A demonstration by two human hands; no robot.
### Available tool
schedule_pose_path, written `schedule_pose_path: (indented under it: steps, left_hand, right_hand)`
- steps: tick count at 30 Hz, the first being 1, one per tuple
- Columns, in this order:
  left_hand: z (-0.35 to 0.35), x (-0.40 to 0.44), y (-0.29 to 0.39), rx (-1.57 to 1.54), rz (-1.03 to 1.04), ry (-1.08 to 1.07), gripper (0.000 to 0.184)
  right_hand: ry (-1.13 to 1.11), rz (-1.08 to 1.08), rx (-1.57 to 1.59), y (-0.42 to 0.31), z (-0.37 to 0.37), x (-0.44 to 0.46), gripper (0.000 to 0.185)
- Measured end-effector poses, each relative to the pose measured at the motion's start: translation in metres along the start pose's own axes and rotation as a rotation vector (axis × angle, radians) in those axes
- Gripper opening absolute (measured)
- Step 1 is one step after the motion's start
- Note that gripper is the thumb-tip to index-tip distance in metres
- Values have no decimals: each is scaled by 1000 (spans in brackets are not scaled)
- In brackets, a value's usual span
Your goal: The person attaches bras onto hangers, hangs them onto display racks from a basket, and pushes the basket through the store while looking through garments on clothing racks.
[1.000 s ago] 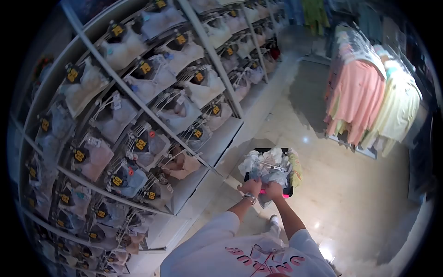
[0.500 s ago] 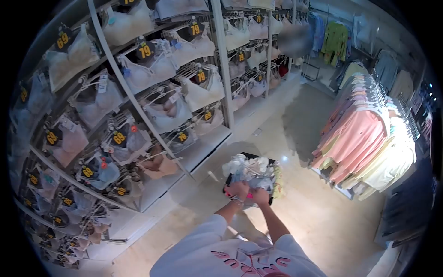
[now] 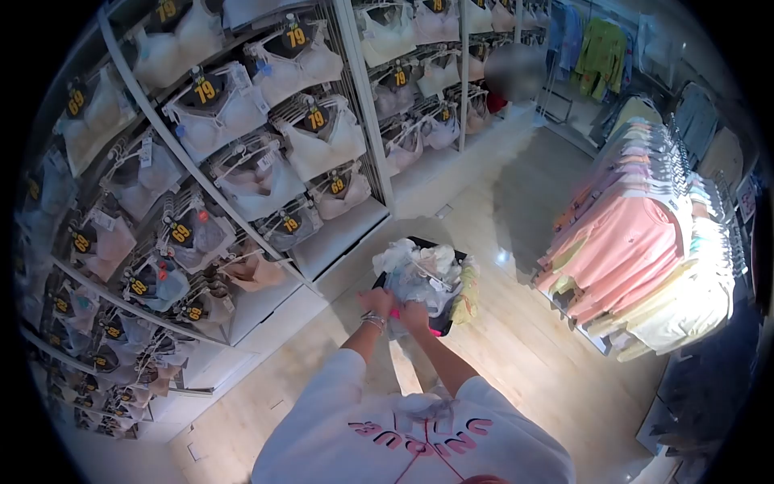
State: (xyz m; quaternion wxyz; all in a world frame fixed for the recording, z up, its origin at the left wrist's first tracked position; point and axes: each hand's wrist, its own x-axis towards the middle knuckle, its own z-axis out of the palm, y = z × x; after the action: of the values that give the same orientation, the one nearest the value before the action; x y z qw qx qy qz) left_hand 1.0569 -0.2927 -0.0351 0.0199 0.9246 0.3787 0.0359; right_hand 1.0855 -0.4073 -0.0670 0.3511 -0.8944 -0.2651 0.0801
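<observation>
In front of me is a black basket [image 3: 377, 281] heaped with pale garments [image 3: 419, 270], white and grey-blue, some looking like bras with straps and a white tag. My left hand [image 3: 376, 303], with bracelets at the wrist, is at the basket's near left corner, fingers closed. Just right of it, my right hand [image 3: 414, 315] is closed at the near side, against the pale garments. What the fingers of either hand grip is hidden. Bright pink shows at the near edge beside the hands. A yellow garment [image 3: 465, 298] hangs over the basket's right side.
To the left, a tall wall rack holds rows of hanging bras [image 3: 266, 181] with numbered price signs. On the right stands a rack of long-sleeved tops [image 3: 621, 250], pink and pale yellow in front. A blurred shape [image 3: 516, 71] is at the far end of the aisle, near green clothing [image 3: 601, 56].
My hands have moved slightly apart, the left one shifting left toward the basket's corner. The heaped garments are rearranged, with a white tag now showing. The whole view has shifted a little.
</observation>
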Motion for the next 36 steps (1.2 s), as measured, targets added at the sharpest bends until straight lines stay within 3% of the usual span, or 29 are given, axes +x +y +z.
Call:
schedule_pose_path:
  steps: [5, 8, 18, 21, 22, 28, 31, 34, 36]
  left_hand:
    - [12, -2, 0, 49, -24, 113, 35]
    - [1, -13, 5, -9, -72, 17, 36]
    - [-16, -84, 20, -88, -245, 18, 37]
    - [-38, -123, 25, -181, -131, -23, 39]
    - [-43, -137, 30, -136, -205, -9, 40]
    - [-21, -229, 36, -303, 13, 197, 42]
    - [-15, -261, 60, -307, -62, 205, 41]
    - [-13, -288, 84, -415, -83, -60, 37]
    - [-20, -305, 99, -463, -42, -52, 35]
  right_hand:
    - [-37, -8, 10, -16, -25, 0, 36]
    - [-53, -71, -28, -7, -20, -4, 35]
    - [-96, -205, -134, 10, -45, -41, 41]
    - [-166, -254, -215, 35, -44, -51, 38]
    - [-217, -243, -226, 40, -48, -55, 36]
    - [-331, -366, -202, 81, -77, -87, 30]
    - [-365, -400, -211, 100, -99, -105, 28]
    - [-344, -435, -146, 118, -120, -123, 33]
    - [-320, -490, -71, 132, -130, -131, 35]
